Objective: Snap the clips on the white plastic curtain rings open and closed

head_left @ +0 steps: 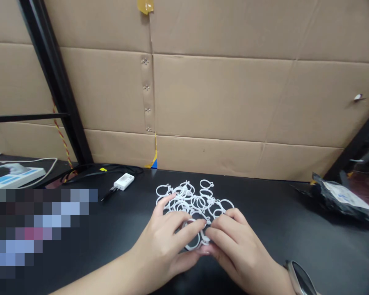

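A loose heap of white plastic curtain rings (pixel 184 201), each with a small eyelet, lies on the black table (pixel 117 233). At the near side of the heap, a white curtain ring (pixel 204 239) is pinched between both hands. My left hand (pixel 164 237) has its thumb and index finger closed at this ring, while its other fingers reach over the heap. My right hand (pixel 238 239) grips the ring's right side with curled fingers. The fingertips nearly meet and hide part of the ring, so how its eyelet sits cannot be made out.
Beyond the table rises a cardboard wall (pixel 218 102). A white adapter (pixel 124 181) with a black plug lies back left, near black cables (pixel 110 167) and a power strip (pixel 21 177). A black plastic package (pixel 341 200) rests at the right. A black metal post (pixel 61 90) stands left.
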Available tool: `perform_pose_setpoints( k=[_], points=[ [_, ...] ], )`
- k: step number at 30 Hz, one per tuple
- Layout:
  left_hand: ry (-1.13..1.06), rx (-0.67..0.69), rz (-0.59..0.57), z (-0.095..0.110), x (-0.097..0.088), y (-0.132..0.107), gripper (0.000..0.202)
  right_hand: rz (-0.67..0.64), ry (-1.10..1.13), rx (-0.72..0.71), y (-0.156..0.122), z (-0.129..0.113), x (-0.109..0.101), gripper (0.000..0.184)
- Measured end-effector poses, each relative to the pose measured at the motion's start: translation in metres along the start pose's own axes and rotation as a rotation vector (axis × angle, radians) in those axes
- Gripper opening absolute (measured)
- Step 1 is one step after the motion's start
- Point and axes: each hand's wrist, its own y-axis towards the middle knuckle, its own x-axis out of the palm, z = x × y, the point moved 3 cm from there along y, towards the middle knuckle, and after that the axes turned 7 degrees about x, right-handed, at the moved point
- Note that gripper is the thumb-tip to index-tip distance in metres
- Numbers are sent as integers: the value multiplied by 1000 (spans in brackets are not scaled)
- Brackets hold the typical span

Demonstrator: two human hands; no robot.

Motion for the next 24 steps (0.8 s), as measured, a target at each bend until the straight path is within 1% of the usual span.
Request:
perform_pose_setpoints(
  k=[5, 12, 15, 19, 24],
  points=[
    [-8, -6, -14, 2, -1, 0, 23, -19, -34, -26, 0, -2, 0, 15],
    [5, 7, -45, 4, 1, -3, 22, -63, -133, -91, 1, -5, -2, 23],
    [4, 10, -67, 3, 4, -4, 26, -96, -190, -125, 1, -3, -1, 25],
    [-6, 5, -85, 0, 5, -3, 34, -125, -213, -105, 2, -1, 0, 27],
    [-27, 8, -88, 0, 3, 0, 30, -158, -189, -80, 2, 0, 0, 22]
  ],
)
